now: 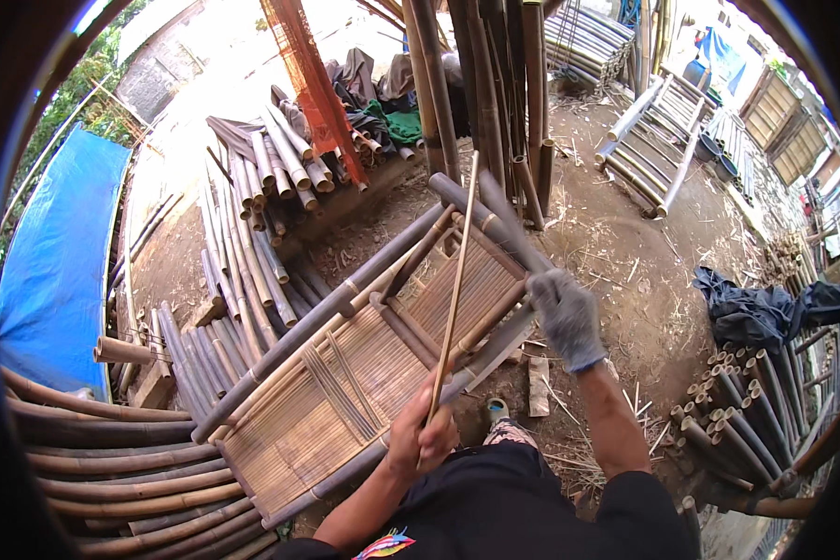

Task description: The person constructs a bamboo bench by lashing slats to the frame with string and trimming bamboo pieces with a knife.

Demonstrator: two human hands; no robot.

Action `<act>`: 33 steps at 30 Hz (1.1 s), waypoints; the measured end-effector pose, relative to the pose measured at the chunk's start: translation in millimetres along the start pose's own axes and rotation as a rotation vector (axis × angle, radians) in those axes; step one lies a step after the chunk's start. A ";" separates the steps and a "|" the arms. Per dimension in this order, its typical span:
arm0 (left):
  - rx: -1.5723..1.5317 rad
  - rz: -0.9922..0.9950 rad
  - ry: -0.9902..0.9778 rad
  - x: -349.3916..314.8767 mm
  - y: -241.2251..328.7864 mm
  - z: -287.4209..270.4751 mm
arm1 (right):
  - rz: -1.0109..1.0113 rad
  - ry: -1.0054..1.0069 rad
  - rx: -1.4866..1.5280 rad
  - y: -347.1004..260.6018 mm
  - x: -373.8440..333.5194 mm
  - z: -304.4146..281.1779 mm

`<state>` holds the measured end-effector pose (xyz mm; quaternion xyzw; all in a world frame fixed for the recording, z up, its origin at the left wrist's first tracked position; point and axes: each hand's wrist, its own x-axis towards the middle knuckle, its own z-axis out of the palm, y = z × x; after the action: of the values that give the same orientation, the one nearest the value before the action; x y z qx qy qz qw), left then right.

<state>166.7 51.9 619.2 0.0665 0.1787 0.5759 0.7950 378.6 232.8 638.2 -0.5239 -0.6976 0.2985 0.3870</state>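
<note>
My bare left hand (423,431) is closed around the lower part of a long, thin bamboo strip (459,280). The strip slants up and away over a bamboo bench (294,425). My right hand (567,317), in a grey glove, is closed beside the bench's right side. It grips what looks like a knife (506,350), whose pale flat blade points down toward the left hand; a dark, motion-blurred length extends above the glove. On the bench's slatted surface lie several loose thin strips (341,385). A raised slatted section is at its far end.
Stacked bamboo poles (131,462) fill the lower left, with more cut poles (275,173) beyond the bench. Upright poles (481,93) stand ahead. Bundled bamboo (737,411) and dark cloth (756,303) are at right. A bamboo frame (658,140) and a blue tarp (61,261) stand farther off.
</note>
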 end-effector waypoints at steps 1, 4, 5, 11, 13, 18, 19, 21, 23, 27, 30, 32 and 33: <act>-0.059 0.017 -0.001 17.4 4.5 2.5 | -0.081 -0.035 -0.150 -10.3 -17.9 9.3; -0.116 0.028 0.021 46.7 13.0 7.0 | -0.172 -0.150 -0.205 -28.3 -56.4 23.4; -0.117 0.024 0.036 51.1 14.1 8.1 | -0.185 -0.195 -0.216 -32.0 -63.8 24.8; 0.037 0.057 0.108 48.0 9.7 17.9 | -0.179 -0.169 -0.221 -18.6 -66.9 40.4; 0.078 0.056 0.093 39.1 4.1 18.5 | -0.156 -0.111 -0.272 -13.8 -57.0 43.2; 0.157 -0.046 0.015 0.0 -10.0 16.0 | 0.036 -0.021 -0.309 9.3 -8.4 20.8; 0.168 -0.071 0.011 -8.7 -13.2 16.4 | 0.057 -0.007 -0.282 17.7 0.6 12.6; 0.172 -0.110 -0.028 -30.0 -17.7 4.1 | 0.097 0.019 -0.216 35.5 15.5 1.1; 0.162 -0.142 -0.043 -50.2 -20.5 -7.3 | -0.052 0.049 -0.365 39.7 22.6 -7.7; 0.207 -0.188 -0.021 -79.2 -13.8 -13.1 | 0.116 0.140 -0.195 52.5 42.1 -27.6; 0.164 -0.147 -0.023 -123.0 -12.9 -30.0 | 0.537 0.293 0.132 77.0 69.2 -79.5; 0.124 -0.012 0.180 -90.0 -8.8 -33.3 | 0.447 0.234 0.150 51.3 57.2 -69.3; 0.160 0.028 0.251 -67.1 0.0 -32.4 | 0.233 0.123 0.021 28.6 40.2 -48.0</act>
<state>136.7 -14.4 603.1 0.0594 0.3210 0.5747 0.7504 427.8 279.8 648.8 -0.6145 -0.6038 0.3163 0.3972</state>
